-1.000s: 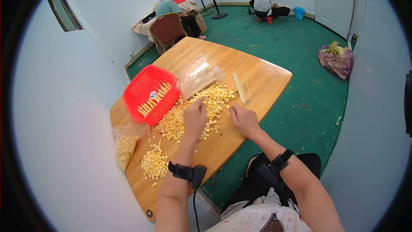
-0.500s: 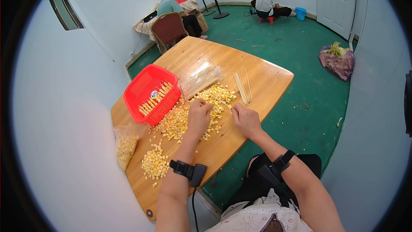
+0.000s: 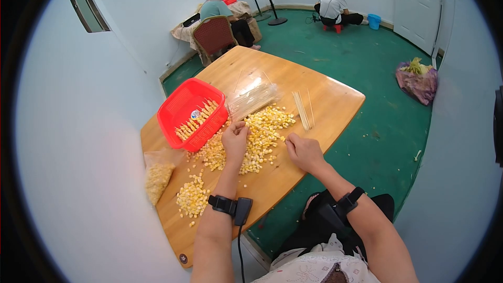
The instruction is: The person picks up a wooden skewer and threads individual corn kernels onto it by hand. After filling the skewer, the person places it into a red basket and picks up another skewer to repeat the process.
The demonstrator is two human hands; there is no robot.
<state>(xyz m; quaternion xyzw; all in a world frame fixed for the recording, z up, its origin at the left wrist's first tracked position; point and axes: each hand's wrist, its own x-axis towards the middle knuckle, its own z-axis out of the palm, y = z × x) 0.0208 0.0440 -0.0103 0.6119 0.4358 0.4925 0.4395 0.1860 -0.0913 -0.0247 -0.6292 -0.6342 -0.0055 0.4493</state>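
- Skewer (image 3: 266,131): thin stick lying across the corn kernels (image 3: 262,149) between my hands, looks mostly bare.
- Right hand (image 3: 304,152) pinches its near end.
- Left hand (image 3: 236,140) curled at the tip; can't tell if it grips a kernel.
- Red basket (image 3: 178,106): several loaded skewers (image 3: 198,119) done.
- Bare sticks (image 3: 304,110) beyond; a big kernel pile is left.

The right hand (image 3: 305,152) pinches the near end of a thin bamboo skewer (image 3: 266,131) lying over a heap of loose yellow corn kernels (image 3: 272,118) on the pale wooden table (image 3: 314,86). The left hand (image 3: 236,140) rests on the heap, fingertips at the skewer's far tip (grip unclear), near a red plastic mesh basket (image 3: 181,104).
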